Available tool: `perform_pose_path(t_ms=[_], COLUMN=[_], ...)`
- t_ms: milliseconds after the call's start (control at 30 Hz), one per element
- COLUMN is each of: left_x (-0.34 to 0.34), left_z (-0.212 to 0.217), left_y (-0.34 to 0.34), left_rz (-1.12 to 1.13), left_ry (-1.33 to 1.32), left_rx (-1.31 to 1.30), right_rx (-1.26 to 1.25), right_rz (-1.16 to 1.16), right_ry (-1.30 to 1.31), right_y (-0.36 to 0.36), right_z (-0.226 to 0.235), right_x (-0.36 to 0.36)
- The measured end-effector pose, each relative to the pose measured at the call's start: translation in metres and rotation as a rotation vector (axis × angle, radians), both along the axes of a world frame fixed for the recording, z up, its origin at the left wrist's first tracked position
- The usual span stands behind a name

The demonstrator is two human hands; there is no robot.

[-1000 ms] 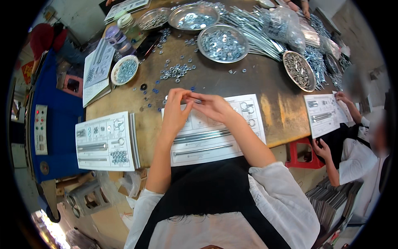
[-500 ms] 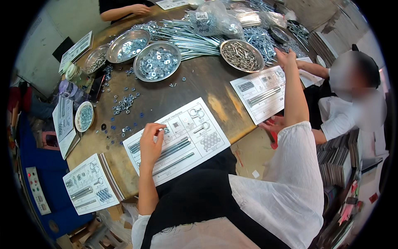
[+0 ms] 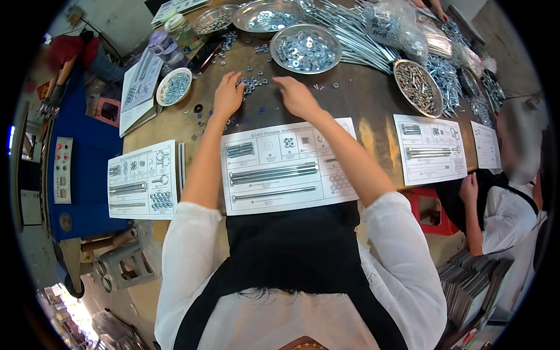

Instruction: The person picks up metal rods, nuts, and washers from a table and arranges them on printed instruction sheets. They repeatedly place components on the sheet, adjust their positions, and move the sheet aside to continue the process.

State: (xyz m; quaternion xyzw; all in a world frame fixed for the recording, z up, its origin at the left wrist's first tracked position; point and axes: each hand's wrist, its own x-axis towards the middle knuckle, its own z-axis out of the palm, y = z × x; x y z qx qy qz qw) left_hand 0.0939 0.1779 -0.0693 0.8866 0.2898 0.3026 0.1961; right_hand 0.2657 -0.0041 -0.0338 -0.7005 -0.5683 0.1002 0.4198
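Both my hands are over the tabletop, on either side of a small loose pile of hex nuts (image 3: 252, 87). My left hand (image 3: 228, 98) is at the left edge of the pile, its thumb and forefinger apart beside the nuts. On the right, my right hand (image 3: 297, 98) points leftward at the pile with its forefinger stretched out. Nothing shows in either hand, though the undersides are hidden. Below them, a white hardware sheet (image 3: 271, 205) lies near the table edge, partly covered by my right forearm. It shows long bolts, short bolts and nuts; pale nut outlines are at its right.
Beyond the pile is a metal bowl of washers (image 3: 332, 61), beside a heap of long bolts (image 3: 367, 44). A bowl of screws (image 3: 417, 87) stands right. A small dish (image 3: 174, 87) and a stack of sheets (image 3: 143, 149) lie left. A co-worker (image 3: 496, 210) sits at right.
My right hand has come back from the hardware at the far right to the nuts. My left hand has moved from the sheet up to the same pile. The view has turned right.
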Motion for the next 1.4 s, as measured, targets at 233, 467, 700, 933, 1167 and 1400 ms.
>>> perform_pose_path(t_ms=[233,467,700,933,1167,1400], left_x=[0.013,-0.014,-0.038,-0.013,-0.018,-0.019], left_z=[-0.024,-0.013,0.022,0.026,0.027,0.029], left_y=[-0.003,-0.052,-0.05,-0.09,-0.1,-0.106], left_rz=[-0.051,-0.247,-0.018,-0.024,0.025,0.014], left_ry=[0.203,0.248,-0.08,0.169,0.263,0.249], left_rx=[0.024,0.044,-0.062,-0.066,0.001,-0.117], right_rx=[-0.122,-0.031,-0.116,-0.073,-0.072,-0.183], right_rz=[-0.005,0.238,0.081,-0.06,-0.165,-0.078], right_ry=[-0.308,-0.241,-0.07,-0.17,-0.042,0.091], right_y=[0.067,-0.005,-0.037,-0.014,-0.028,-0.042], right_z=[-0.067,-0.044,-0.015,-0.01,-0.009,-0.017], right_x=[-0.012,-0.009,-0.004,-0.04,-0.015,-0.008])
